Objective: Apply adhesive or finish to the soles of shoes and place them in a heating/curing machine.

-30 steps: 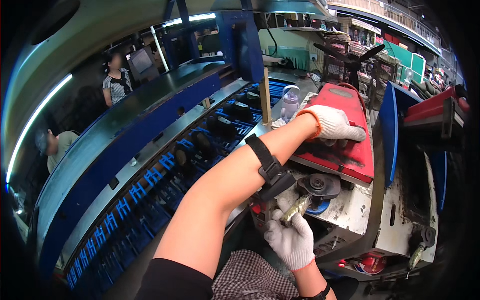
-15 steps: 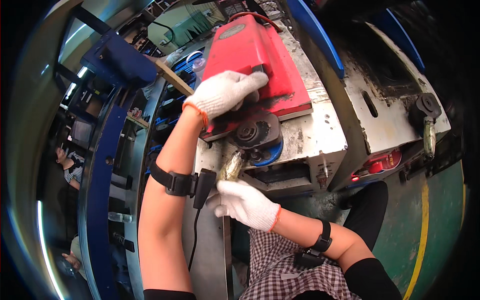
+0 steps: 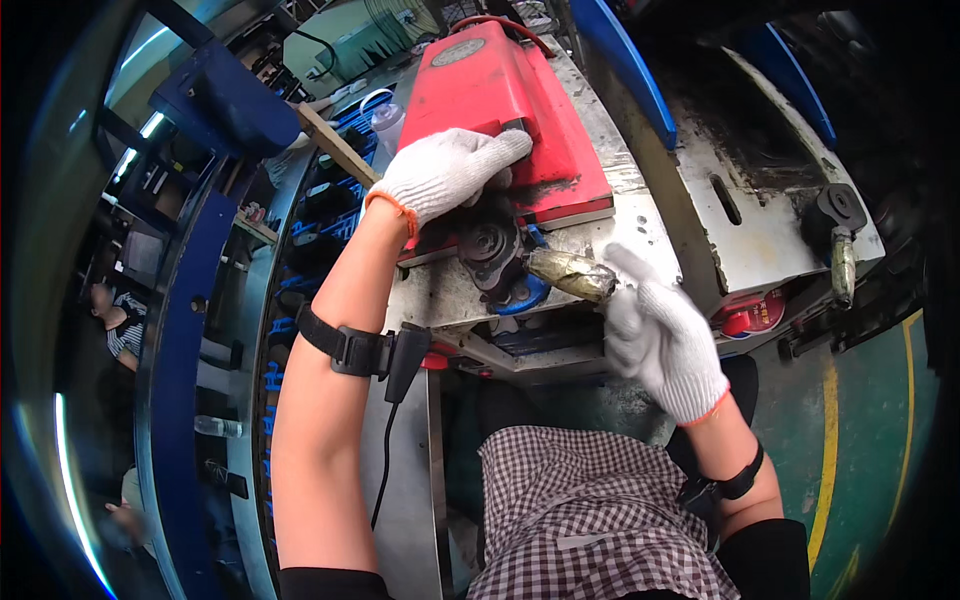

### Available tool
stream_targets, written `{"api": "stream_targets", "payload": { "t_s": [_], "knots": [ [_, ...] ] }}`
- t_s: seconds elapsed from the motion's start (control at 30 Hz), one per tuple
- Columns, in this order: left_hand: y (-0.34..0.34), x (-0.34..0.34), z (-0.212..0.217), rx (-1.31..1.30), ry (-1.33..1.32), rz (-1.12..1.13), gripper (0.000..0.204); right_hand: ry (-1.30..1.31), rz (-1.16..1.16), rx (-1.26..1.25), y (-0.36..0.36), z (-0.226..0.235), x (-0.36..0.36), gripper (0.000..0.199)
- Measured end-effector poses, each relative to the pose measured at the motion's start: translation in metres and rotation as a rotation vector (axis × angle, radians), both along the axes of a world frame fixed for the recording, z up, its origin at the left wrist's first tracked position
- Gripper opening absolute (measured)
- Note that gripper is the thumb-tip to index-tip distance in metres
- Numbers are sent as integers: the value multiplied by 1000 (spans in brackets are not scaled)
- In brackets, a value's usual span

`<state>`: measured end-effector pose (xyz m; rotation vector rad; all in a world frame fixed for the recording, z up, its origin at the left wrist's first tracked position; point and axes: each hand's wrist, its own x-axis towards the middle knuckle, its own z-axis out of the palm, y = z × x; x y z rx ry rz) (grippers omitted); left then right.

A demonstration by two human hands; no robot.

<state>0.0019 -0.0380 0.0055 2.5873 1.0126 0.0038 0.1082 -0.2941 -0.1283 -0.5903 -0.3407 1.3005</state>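
Note:
My gloved left hand lies on the red metal cover, with its fingers curled. The fingertips press at a small black grip on the cover's raised part. At the front of the machine, a dark round lever hub carries a handle wrapped in shiny yellowish film, which points right. My gloved right hand is beside the handle's free end, fingers apart and slightly blurred. Between hand and handle, any contact is hard to make out.
A second white machine with a similar wrapped lever stands to the right. Blue panels rise behind. Left, a blue conveyor frame runs past a clear bottle, with people beyond. A wooden bar and a plastic bottle are near my left wrist.
The wrapped handle has swung from pointing down toward me to pointing right. My right hand has moved right and upward with it. My left hand stays at the red cover.

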Motion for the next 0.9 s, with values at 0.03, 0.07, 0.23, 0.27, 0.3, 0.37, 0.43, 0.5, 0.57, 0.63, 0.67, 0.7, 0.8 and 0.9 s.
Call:
{"api": "stream_targets", "payload": {
  "t_s": [0.03,0.07,0.23,0.27,0.3,0.37,0.43,0.5,0.57,0.63,0.67,0.7,0.8,0.9],
  "knots": [
    [7,-3,-2,-7,-8,5,79,-274,-110,-41,-1,7,5,47],
    [14,-5,-5,3,-21,9,78,-465,-200,-35,1,14,13,44],
    [27,-25,-45,190,-618,-110,45,-1163,-541,149,56,66,27,37],
    [19,-30,-49,54,-778,-51,34,-1307,-567,193,76,73,21,39],
    [10,-33,-55,-83,-943,12,28,-1454,-589,245,96,76,19,41],
    [-24,-53,-76,295,-935,-112,35,-1805,-563,370,135,79,23,47],
    [-99,-87,-104,-144,-1121,55,44,-2204,-628,542,169,60,40,47],
    [-157,-164,-133,21,-859,152,38,-2378,-528,429,173,72,19,40],
    [-222,-230,-154,-280,-765,366,37,-2389,-528,469,173,75,20,35],
    [-286,-301,-194,-415,-615,622,34,-2404,-518,486,181,70,24,33],
    [-323,-334,-224,-585,-593,744,30,-2413,-486,486,186,73,23,34],
    [-363,-355,-232,-592,-279,776,32,-2395,-447,472,196,70,31,32],
    [-459,-386,-288,-1000,456,451,38,-2364,-502,418,205,63,71,32],
    [-536,-363,-318,-1618,443,641,40,-2396,-502,436,233,47,93,36]
  ]
}}
